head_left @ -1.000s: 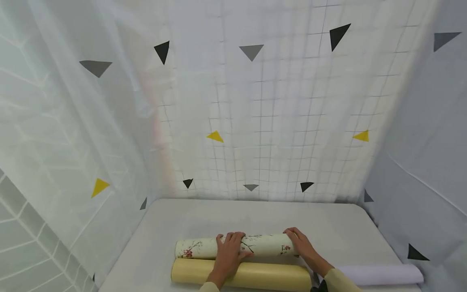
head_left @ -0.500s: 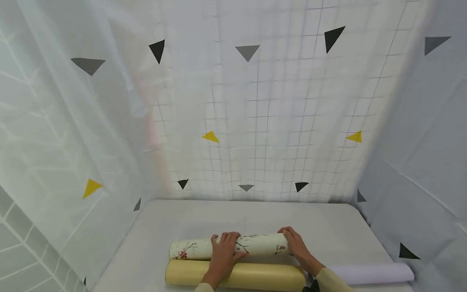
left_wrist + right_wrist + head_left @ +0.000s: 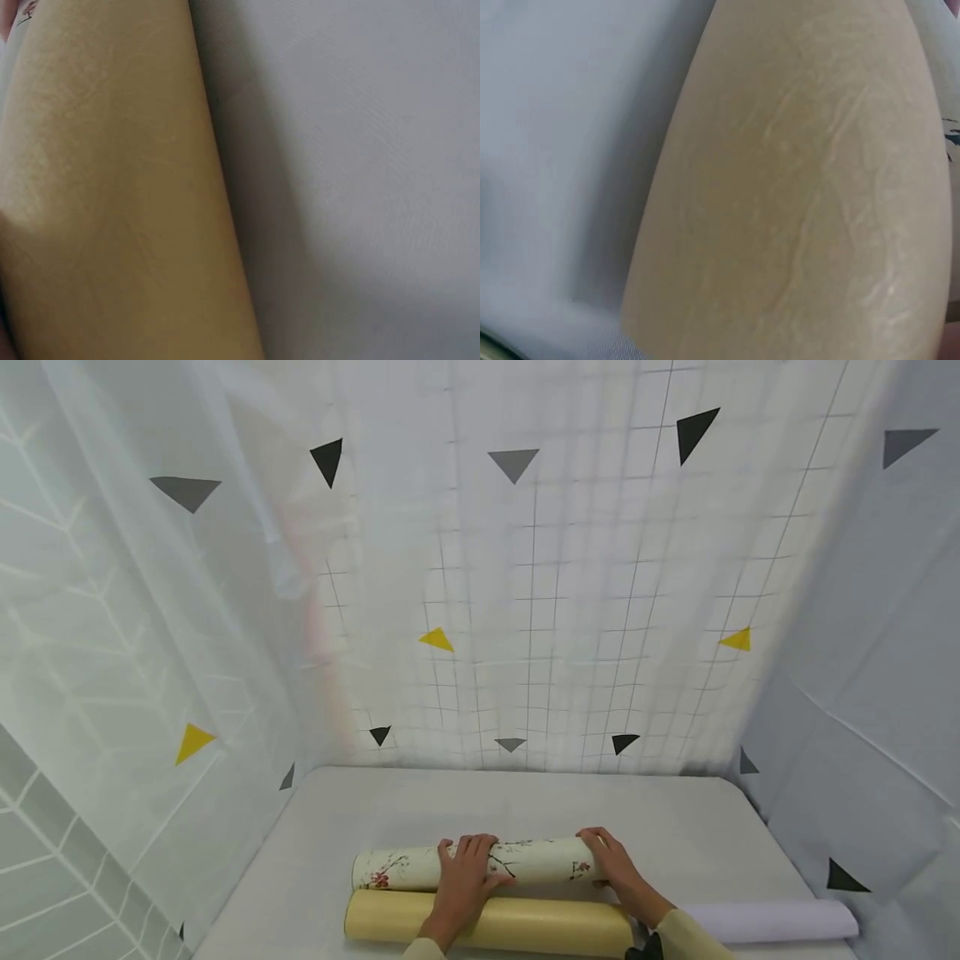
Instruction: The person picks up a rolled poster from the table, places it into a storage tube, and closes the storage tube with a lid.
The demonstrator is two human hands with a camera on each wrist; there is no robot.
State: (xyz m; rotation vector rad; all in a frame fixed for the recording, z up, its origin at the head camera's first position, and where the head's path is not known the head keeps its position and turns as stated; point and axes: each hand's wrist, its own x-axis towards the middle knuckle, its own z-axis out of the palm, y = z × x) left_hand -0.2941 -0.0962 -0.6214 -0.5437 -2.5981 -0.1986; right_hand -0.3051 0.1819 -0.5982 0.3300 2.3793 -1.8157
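A cream roll with a floral branch pattern (image 3: 536,863) lies crosswise behind a yellow roll (image 3: 555,925) in the head view. My left hand (image 3: 462,885) reaches over the yellow roll and grips the floral roll near its middle, fingers over the far side and thumb on the near side. Around the floral roll's right end curls my right hand (image 3: 617,870). The yellow roll (image 3: 127,187) fills the left part of the left wrist view, and the same yellow roll (image 3: 802,195) fills much of the right wrist view.
A pale lilac roll (image 3: 772,922) lies at the right of the white table (image 3: 420,797). Something black (image 3: 647,947) shows by the right sleeve. Sheets with triangles (image 3: 480,693) hang behind and at both sides of the table.
The head view has shifted slightly. Both hands keep their grip on the floral roll, with little visible movement against the table.
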